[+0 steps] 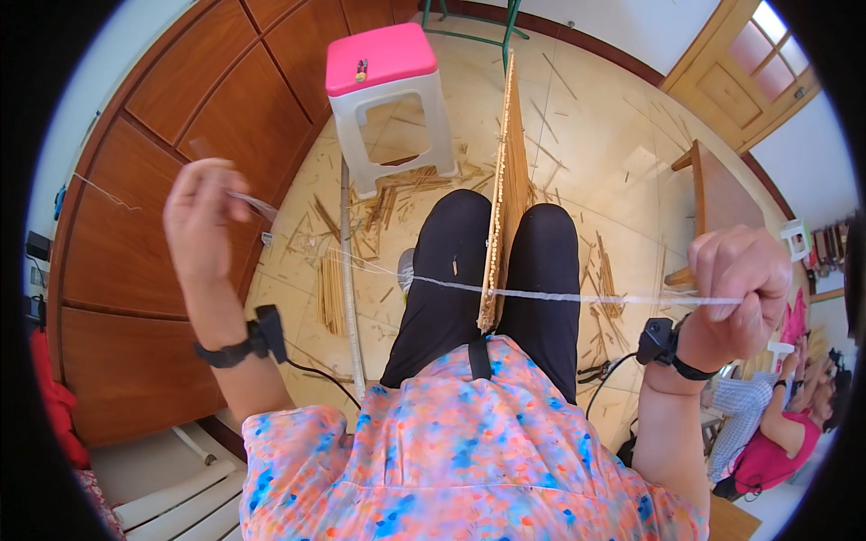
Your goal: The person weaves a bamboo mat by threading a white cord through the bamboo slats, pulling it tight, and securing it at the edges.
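Observation:
A mat of thin tan sticks (513, 162) stands on edge between my knees, its long rim facing up. A white string (577, 297) crosses over its near end and runs taut to my right hand (744, 281), which is closed in a fist round it. On the left side the string thins into loose strands trailing over the floor. My left hand (203, 216) is raised, slightly blurred, its fingers pinched on a whitish strand (255, 204). Whether that strand joins the string across the mat, I cannot tell.
A white stool with a pink seat (383, 56) stands ahead, a small object (362, 70) on it. Loose sticks (332, 293) litter the tiled floor. Brown cabinets (117, 225) line the left. To the right are a wooden bench (729, 194) and another person in a pink top (769, 455).

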Tool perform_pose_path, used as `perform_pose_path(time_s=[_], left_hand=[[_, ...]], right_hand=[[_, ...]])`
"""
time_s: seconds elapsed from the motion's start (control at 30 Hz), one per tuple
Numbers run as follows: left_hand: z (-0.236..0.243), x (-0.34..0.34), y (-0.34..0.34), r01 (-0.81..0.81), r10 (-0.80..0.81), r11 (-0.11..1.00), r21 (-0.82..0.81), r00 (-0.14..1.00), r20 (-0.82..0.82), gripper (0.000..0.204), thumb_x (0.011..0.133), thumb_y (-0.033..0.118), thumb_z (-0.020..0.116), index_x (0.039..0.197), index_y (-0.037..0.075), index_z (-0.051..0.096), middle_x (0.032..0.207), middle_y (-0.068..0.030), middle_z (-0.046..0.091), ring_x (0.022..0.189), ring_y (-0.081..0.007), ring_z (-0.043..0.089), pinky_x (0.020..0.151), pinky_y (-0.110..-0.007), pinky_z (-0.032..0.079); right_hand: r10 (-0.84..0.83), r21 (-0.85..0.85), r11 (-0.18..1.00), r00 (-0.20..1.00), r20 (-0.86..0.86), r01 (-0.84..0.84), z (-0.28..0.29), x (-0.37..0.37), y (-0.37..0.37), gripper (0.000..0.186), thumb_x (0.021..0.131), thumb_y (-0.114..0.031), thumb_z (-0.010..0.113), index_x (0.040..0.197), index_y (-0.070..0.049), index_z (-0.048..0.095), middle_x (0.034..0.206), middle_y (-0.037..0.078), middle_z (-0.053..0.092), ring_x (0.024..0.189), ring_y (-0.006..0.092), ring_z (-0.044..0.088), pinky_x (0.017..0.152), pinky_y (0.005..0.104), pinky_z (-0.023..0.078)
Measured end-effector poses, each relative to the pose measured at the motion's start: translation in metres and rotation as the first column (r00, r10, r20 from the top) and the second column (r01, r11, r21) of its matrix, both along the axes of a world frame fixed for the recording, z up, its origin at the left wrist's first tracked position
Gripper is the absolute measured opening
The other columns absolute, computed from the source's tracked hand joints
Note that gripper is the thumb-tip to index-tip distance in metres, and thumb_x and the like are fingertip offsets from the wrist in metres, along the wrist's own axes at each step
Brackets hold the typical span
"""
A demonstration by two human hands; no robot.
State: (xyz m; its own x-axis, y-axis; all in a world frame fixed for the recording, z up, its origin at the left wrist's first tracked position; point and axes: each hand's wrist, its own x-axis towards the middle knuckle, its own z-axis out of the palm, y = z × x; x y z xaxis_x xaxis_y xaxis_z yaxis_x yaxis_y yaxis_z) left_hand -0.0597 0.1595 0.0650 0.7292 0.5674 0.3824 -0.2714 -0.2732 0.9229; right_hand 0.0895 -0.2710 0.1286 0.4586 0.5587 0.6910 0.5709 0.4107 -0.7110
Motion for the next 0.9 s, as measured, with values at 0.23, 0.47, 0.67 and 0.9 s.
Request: perform_pose_path(time_s=[0.23, 0.47, 0.67, 0.9], left_hand=[[-0.076, 0.027, -0.088, 0.359, -0.353, 0.932, -0.037, 0.885, -0.302, 0.007, 0.089, 0.001, 0.06, 0.092, -0.003, 0.065, 0.077, -0.004, 0.063, 0.063, -0.009, 0.06, 0.058, -0.022, 0.048], [-0.148, 0.04, -0.11, 0.458, -0.419, 0.887, -0.064, 0.737, -0.53, 0.014, 0.087, -0.002, 0.06, 0.101, -0.002, 0.065, 0.079, -0.0014, 0.061, 0.064, -0.0078, 0.059, 0.059, -0.022, 0.048], [-0.11, 0.038, -0.031, 0.131, -0.089, 0.988, 0.084, 0.918, -0.387, 0.018, 0.087, -0.002, 0.061, 0.104, -0.001, 0.064, 0.079, 0.0002, 0.061, 0.066, -0.0058, 0.057, 0.06, -0.021, 0.046], [-0.089, -0.004, 0.071, -0.233, 0.45, 0.842, 0.486, 0.801, -0.396, 0.016, 0.087, 0.003, 0.061, 0.102, 0.0, 0.066, 0.078, -0.0023, 0.062, 0.064, -0.0085, 0.056, 0.06, -0.022, 0.046]], right_hand=[[0.741, -0.092, 0.662, 0.668, -0.069, -0.744, 0.001, -0.005, 0.042, 0.023, 0.087, -0.022, 0.07, 0.081, 0.0, 0.069, 0.055, 0.002, 0.054, 0.039, 0.0122, 0.047, 0.037, 0.0267, 0.029], [0.719, -0.473, 0.558, 0.681, -0.135, -0.682, -0.044, -0.046, 0.041, 0.017, 0.085, -0.015, 0.071, 0.087, 0.002, 0.069, 0.065, 0.007, 0.06, 0.047, 0.018, 0.053, 0.041, 0.029, 0.035], [0.814, -0.04, 0.532, 0.524, -0.251, -0.846, -0.028, -0.028, 0.045, 0.01, 0.081, -0.01, 0.073, 0.081, -0.001, 0.072, 0.054, 0.002, 0.049, 0.04, 0.0107, 0.045, 0.038, 0.0256, 0.026], [0.858, -0.089, 0.444, 0.452, -0.245, -0.892, -0.038, -0.032, 0.066, 0.017, 0.085, -0.012, 0.072, 0.078, 0.003, 0.071, 0.054, 0.001, 0.048, 0.039, 0.0092, 0.043, 0.038, 0.0249, 0.022]])
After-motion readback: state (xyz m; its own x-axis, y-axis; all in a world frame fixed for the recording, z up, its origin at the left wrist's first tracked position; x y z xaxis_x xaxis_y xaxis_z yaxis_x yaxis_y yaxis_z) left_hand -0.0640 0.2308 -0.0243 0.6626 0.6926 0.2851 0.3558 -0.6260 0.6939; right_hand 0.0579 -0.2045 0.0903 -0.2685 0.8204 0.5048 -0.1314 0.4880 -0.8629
